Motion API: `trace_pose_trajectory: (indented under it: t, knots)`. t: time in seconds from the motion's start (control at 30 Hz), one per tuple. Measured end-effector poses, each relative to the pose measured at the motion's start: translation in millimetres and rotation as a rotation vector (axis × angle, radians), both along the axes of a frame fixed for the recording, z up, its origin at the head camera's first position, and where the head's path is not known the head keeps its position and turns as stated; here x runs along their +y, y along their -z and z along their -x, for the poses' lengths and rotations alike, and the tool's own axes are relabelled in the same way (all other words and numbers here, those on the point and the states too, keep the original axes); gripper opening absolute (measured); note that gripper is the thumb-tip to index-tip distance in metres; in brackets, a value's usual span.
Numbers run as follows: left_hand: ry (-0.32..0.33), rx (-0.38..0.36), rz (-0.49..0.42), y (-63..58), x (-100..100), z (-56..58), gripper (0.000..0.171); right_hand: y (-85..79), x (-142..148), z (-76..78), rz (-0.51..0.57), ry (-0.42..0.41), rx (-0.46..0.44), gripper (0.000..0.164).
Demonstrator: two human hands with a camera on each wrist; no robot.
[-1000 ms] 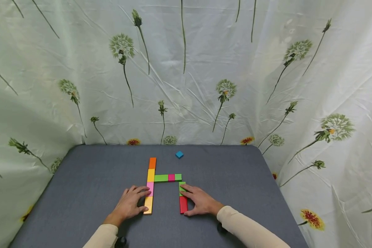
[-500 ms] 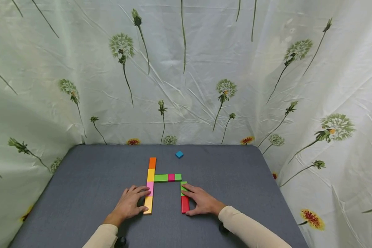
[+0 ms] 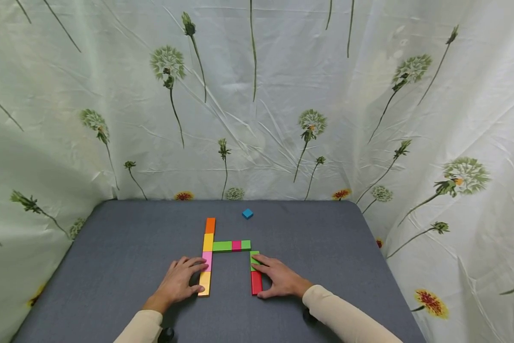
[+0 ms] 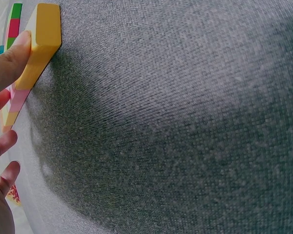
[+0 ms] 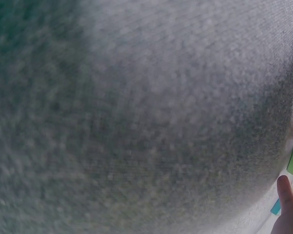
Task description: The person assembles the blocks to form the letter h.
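In the head view my left hand (image 3: pixel 177 282) rests beside a column of flat blocks. Its fingertips touch the pink block (image 3: pixel 207 258) and its thumb the light orange block (image 3: pixel 205 281), also seen close in the left wrist view. Farther up that column lie a yellow block (image 3: pixel 208 241) and an orange block (image 3: pixel 210 225). My right hand (image 3: pixel 278 277) has fingertips on a green block (image 3: pixel 254 256) and its thumb at the near end of a red block (image 3: pixel 256 283). This shorter column stands just right of the row's end, corner near corner.
A row of a longer green block (image 3: pixel 222 247), a magenta block (image 3: pixel 236 246) and a short green block (image 3: pixel 246 245) runs rightward from the left column. Behind it lies a blue block (image 3: pixel 247 214) on the grey table (image 3: pixel 136 238). A floral curtain (image 3: pixel 261 157) hangs behind.
My right hand has slid the green and red blocks slightly to the right, away from under the row's right end. The left hand and its column have kept their place.
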State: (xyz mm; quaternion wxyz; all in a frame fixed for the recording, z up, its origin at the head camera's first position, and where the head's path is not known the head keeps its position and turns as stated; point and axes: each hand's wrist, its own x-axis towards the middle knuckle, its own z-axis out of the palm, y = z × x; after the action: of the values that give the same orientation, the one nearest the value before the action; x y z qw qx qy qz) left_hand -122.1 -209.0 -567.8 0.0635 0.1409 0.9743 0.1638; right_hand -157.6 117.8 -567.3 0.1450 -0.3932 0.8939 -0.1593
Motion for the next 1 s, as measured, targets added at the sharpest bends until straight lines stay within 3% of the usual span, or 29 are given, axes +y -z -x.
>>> trace_pose_trajectory:
  t: [0.2, 0.33, 0.47, 0.7, 1.0]
  knots:
    - [-0.004, -0.009, 0.002, -0.2, 0.6, -1.1, 0.058, 0.9, 0.8, 0.4, 0.017, -0.01, 0.012, 0.081]
    - [-0.005, -0.007, 0.006, -1.0, 1.1, -1.1, 0.058, 3.4, 2.9, 4.0, 0.079, -0.016, 0.084, 0.08]
    - [-0.002, -0.001, 0.001, -1.7, 1.1, -0.8, 0.058, -1.1, 2.2, 14.2, 0.146, 0.051, 0.134, 0.075]
    - [0.011, 0.003, -0.005, -0.8, -2.6, 1.6, 0.057, -8.9, -13.2, 54.6, 0.192, 0.187, 0.139, 0.063]
    - [0.027, -0.006, -0.013, -1.1, -2.8, 1.4, 0.057, -14.3, -37.4, 114.4, 0.234, 0.288, 0.111, 0.048]
